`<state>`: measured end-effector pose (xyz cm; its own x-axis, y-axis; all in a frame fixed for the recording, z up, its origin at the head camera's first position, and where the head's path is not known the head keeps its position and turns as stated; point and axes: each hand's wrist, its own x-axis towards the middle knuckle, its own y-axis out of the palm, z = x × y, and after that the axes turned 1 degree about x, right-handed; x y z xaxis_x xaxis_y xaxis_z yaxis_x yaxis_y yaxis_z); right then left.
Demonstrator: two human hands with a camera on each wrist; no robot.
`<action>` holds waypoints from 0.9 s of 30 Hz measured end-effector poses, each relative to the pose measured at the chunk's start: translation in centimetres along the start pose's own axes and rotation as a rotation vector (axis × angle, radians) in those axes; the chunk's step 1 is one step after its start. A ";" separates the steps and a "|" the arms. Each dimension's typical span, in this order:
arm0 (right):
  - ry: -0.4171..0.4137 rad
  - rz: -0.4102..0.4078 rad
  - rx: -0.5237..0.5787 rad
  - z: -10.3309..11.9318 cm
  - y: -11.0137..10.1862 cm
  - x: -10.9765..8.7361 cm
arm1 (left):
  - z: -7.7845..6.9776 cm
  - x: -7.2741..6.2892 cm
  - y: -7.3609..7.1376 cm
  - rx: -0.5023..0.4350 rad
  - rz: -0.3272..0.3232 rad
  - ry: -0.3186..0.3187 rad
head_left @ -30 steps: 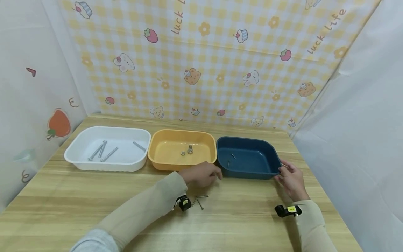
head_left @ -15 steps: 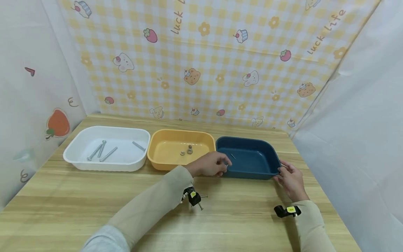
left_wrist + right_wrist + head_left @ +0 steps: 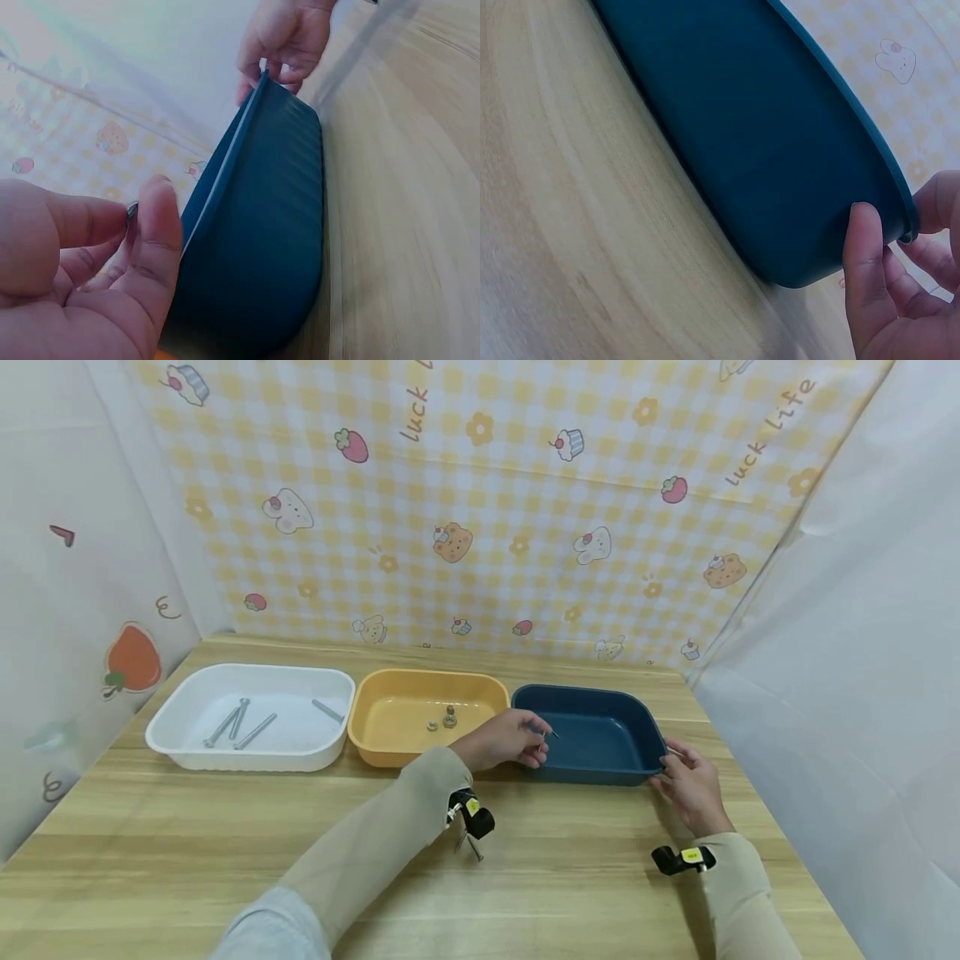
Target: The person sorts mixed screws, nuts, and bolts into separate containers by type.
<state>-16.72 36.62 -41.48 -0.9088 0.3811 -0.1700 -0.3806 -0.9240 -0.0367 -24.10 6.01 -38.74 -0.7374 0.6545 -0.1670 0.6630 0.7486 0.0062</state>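
My left hand (image 3: 504, 740) is over the left end of the dark blue tray (image 3: 611, 775). Between thumb and forefinger it pinches a small screw (image 3: 132, 211), mostly hidden by the fingertips. Close to those fingertips, a thin dark screw (image 3: 555, 734) shows against the tray's inside. My right hand (image 3: 693, 787) grips the tray's front right corner, its thumb on the outer wall and its fingers at the rim in the right wrist view. On the table, below my left wrist, lie small screws (image 3: 476, 849), partly hidden by the wrist camera.
A yellow tray (image 3: 390, 757) holding a nut (image 3: 432, 726) and a bolt with a nut (image 3: 450, 718) adjoins the blue one. Left of it, a white tray (image 3: 251, 760) contains several long bolts (image 3: 256, 732). A patterned cloth (image 3: 480, 527) hangs behind the table.
My left hand has moved right and away from me, from in front of the trays to over the blue tray's left end. My right hand has stayed on the tray's corner.
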 end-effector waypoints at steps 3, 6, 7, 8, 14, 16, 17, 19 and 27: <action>-0.007 0.005 -0.005 -0.1 0.0 0.0 | 0.0 0.6 0.1 -0.071 -0.020 -0.019; -0.008 0.006 -0.008 -0.2 -0.1 0.0 | 0.0 1.0 0.2 -0.148 -0.057 -0.039; -0.007 0.004 -0.010 -0.2 -0.1 0.0 | 0.0 1.0 0.3 -0.178 -0.069 -0.045; -0.006 0.003 -0.010 -0.2 -0.1 0.1 | -0.1 1.1 0.4 -0.209 -0.078 -0.050; -0.005 0.009 -0.013 -0.1 -0.2 0.1 | -0.3 1.8 0.8 -0.350 -0.103 -0.092; -0.004 0.012 -0.016 -0.1 -0.2 0.1 | -0.3 2.0 0.9 -0.382 -0.105 -0.100; -0.005 0.014 -0.018 -0.1 -0.2 0.1 | -0.3 2.2 1.0 -0.396 -0.106 -0.103; -0.006 0.015 -0.022 -0.1 -0.2 0.1 | -0.5 2.4 1.2 -0.415 -0.109 -0.108; 0.000 0.002 -0.016 -0.1 -0.2 0.2 | -1.0 3.3 1.8 -0.527 -0.150 -0.169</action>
<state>-16.82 36.83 -41.61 -0.9095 0.3792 -0.1703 -0.3760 -0.9252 -0.0517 -25.48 9.65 -38.28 -0.7588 0.5437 -0.3587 0.3673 0.8119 0.4537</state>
